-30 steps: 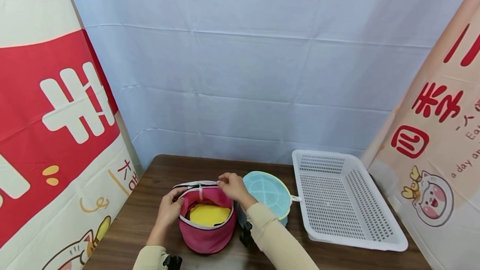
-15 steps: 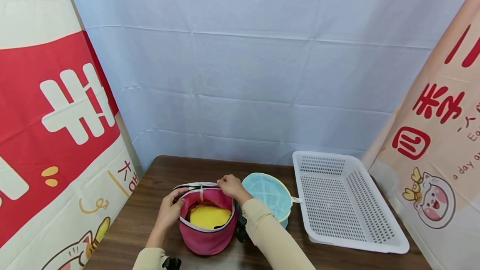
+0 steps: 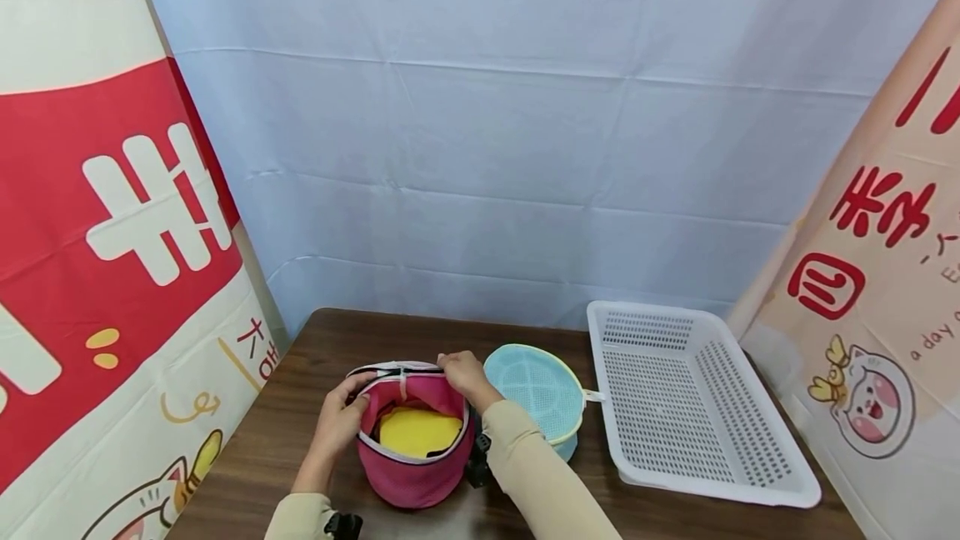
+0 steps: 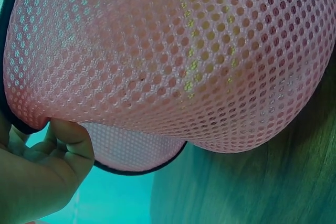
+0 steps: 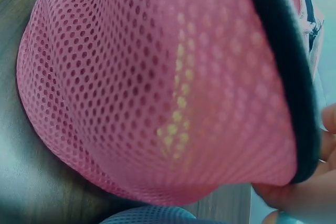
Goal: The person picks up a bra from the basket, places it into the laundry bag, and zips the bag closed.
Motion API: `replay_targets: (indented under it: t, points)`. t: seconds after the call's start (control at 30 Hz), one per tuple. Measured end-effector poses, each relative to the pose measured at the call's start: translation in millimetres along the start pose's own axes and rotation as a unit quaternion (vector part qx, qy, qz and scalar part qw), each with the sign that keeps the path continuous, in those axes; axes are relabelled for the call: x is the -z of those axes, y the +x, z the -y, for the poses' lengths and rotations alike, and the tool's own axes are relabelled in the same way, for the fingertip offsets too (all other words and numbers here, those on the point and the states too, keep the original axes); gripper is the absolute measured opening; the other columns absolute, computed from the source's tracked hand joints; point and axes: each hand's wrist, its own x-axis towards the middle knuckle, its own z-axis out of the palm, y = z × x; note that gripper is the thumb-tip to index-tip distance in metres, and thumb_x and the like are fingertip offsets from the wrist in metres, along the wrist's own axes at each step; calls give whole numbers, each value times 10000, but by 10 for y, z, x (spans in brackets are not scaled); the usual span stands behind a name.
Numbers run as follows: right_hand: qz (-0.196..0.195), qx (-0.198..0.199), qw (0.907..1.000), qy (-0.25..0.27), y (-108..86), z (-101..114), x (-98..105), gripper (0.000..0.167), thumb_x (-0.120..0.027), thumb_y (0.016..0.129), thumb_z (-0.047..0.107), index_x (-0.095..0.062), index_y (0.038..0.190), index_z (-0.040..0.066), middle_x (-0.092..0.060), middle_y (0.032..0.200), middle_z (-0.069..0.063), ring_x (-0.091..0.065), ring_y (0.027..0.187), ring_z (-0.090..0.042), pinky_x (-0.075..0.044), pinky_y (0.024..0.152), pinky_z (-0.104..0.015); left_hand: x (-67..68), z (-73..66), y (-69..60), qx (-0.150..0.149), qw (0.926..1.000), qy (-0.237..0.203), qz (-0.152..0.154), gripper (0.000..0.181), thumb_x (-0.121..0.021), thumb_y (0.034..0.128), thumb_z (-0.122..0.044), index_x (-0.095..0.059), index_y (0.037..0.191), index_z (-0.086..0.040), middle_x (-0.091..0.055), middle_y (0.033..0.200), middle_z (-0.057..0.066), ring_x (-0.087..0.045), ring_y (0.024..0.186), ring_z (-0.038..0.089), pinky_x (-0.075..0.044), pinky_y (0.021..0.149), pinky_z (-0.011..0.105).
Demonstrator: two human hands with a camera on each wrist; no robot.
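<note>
A round pink mesh laundry bag (image 3: 412, 482) stands on the table with its zipped top open, the lid folded back at the far side. Inside it lies something yellow and soft (image 3: 408, 432), like folded cloth. My left hand (image 3: 337, 423) pinches the bag's rim on the left; in the left wrist view the fingers of my left hand (image 4: 50, 169) grip the dark edging of the mesh. At the far right of the rim, my right hand (image 3: 467, 377) holds the edge; in the right wrist view my right hand (image 5: 310, 190) is partly cut off.
Right of the pink bag sits a light blue mesh bag (image 3: 534, 386) with yellow edging and a white tab. Farther right lies a white perforated plastic basket (image 3: 603, 407). The dark wooden table (image 3: 255, 448) meets a pale blue curtain (image 3: 480, 190) behind.
My right hand has shifted slightly down and to the right along the rim. The left hand and the pink bag stay almost still.
</note>
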Motion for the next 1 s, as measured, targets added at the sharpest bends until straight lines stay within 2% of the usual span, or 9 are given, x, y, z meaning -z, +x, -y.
replay_targets:
  t: [0.17, 0.3, 0.33, 0.43, 0.53, 0.63, 0.8, 1.0]
  points:
    - [-251, 88, 9992, 283, 5, -42, 7, 310, -511, 945, 250, -715, 988, 21, -617, 1141, -138, -529, 1098, -306, -420, 888, -439, 12, 33, 22, 41, 10000, 12, -15, 319, -450, 877, 112, -571, 1170, 77, -555, 949, 245, -497, 815, 247, -451, 651, 284]
    - [-296, 241, 9986, 359, -6, -62, 17, 301, -514, 945, 231, -717, 987, 13, -624, 1131, -143, -530, 1103, -312, -429, 880, -432, 17, 159, 88, 98, 9999, -104, 4, 323, -456, 884, 106, -574, 1182, 59, -559, 964, 232, -498, 826, 248, -457, 654, 296]
    - [-323, 289, 9983, 391, -10, -67, 21, 304, -522, 943, 227, -719, 942, -4, -639, 1093, -135, -552, 1057, -303, -447, 840, -419, 16, 199, 105, 113, 9999, -104, 2, 322, -459, 889, 98, -576, 1185, 50, -562, 972, 221, -498, 830, 240, -457, 656, 291]
    - [-586, 430, 9962, 477, -14, -84, 35, 310, -579, 916, 227, -720, 803, -25, -660, 846, -114, -582, 812, -245, -460, 665, -354, 17, 302, 140, 90, 9999, -66, -24, 320, -469, 901, 77, -584, 1194, 20, -573, 1000, 192, -503, 847, 217, -456, 673, 277]
    - [-918, 492, 9920, 706, -13, -104, 50, 266, -656, 864, 207, -725, 728, -10, -636, 697, -66, -543, 686, -197, -434, 585, -320, 16, 337, 149, -20, 10000, -20, -69, 319, -477, 903, 66, -593, 1192, -1, -578, 1014, 179, -509, 859, 212, -457, 687, 273]
    - [-1161, 409, 9870, 1030, -1, -123, 56, 154, -711, 815, 182, -753, 781, 38, -673, 753, -32, -584, 751, -185, -475, 636, -331, 16, 335, 149, -77, 9999, -62, -95, 321, -479, 896, 68, -601, 1183, -7, -580, 1015, 187, -511, 860, 226, -454, 692, 282]
    - [-1140, 176, 9790, 1679, 35, -147, 57, 134, -735, 774, 138, -726, 835, 19, -669, 837, -60, -592, 806, -218, -483, 678, -347, 16, 339, 154, -26, 9999, -109, -31, 333, -467, 888, 77, -599, 1184, 0, -576, 1049, 189, -506, 860, 229, -444, 695, 279]
    - [-863, -111, 9640, 2513, 68, -163, 71, 394, -721, 755, 68, -599, 1116, -33, -615, 989, -168, -597, 804, -222, -492, 694, -343, 18, 371, 174, 59, 9998, -187, 37, 362, -446, 873, 105, -606, 1176, -14, -571, 1108, 175, -506, 910, 238, -437, 727, 260]
